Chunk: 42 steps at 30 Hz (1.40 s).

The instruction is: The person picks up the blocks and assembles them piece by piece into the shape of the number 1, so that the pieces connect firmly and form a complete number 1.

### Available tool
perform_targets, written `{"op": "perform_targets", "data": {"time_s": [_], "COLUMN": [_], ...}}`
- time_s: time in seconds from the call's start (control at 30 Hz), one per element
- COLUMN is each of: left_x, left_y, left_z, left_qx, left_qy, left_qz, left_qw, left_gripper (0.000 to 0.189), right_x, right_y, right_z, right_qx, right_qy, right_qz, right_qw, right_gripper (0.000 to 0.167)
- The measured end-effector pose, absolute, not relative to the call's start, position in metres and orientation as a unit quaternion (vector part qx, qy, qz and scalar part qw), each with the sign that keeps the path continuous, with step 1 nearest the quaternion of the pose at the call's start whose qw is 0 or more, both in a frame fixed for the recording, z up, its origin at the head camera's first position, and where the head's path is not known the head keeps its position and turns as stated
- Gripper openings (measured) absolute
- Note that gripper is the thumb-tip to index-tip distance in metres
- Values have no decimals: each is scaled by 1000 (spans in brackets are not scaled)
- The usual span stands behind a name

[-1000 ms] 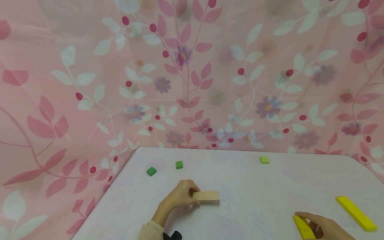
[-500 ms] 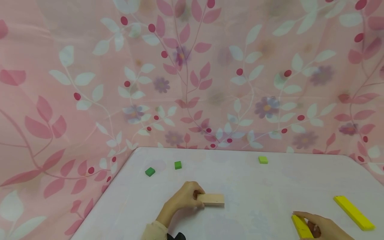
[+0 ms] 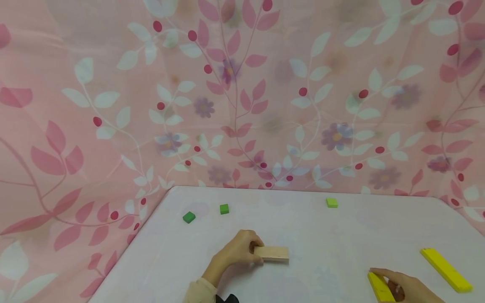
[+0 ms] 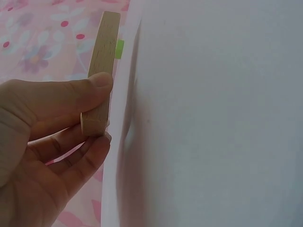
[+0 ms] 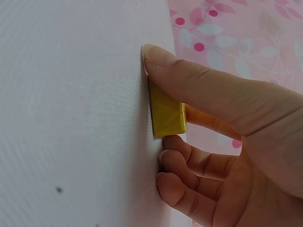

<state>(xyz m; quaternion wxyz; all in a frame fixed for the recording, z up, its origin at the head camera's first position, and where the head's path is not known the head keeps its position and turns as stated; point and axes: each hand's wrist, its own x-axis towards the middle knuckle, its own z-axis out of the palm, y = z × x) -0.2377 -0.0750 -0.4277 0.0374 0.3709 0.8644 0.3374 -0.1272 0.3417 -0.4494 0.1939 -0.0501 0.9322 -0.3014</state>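
Note:
My left hand pinches one end of a plain wooden block near the middle of the table. In the left wrist view the thumb presses one side of the wooden block, with fingers behind it. At the lower right, my right hand holds a yellow block lying on the table. The right wrist view shows the end of that yellow block between thumb and fingers; the hand covers part of it.
A second long yellow block lies to the right of my right hand. Two dark green blocks, one cube turned at an angle and another, sit at the back left. A light green block is at the back of the white-covered table.
My left hand has carried the wooden block to the right and slightly closer to me. The right hand keeps its hold on the yellow block, almost still.

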Motion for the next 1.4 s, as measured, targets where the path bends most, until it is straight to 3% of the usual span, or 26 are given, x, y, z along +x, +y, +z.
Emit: {"op": "perform_targets", "data": {"time_s": [1.4], "left_x": [-236], "left_y": [-43], "left_z": [-430], "left_qx": [394], "left_qy": [849], "left_qz": [341], "left_qw": [84], "left_gripper": [29], "right_x": [-127], "right_y": [339], "right_z": [-447], "right_qx": [-44], "right_qy": [936], "right_qz": [-292], "right_qw": [190], "right_gripper": [78]}}
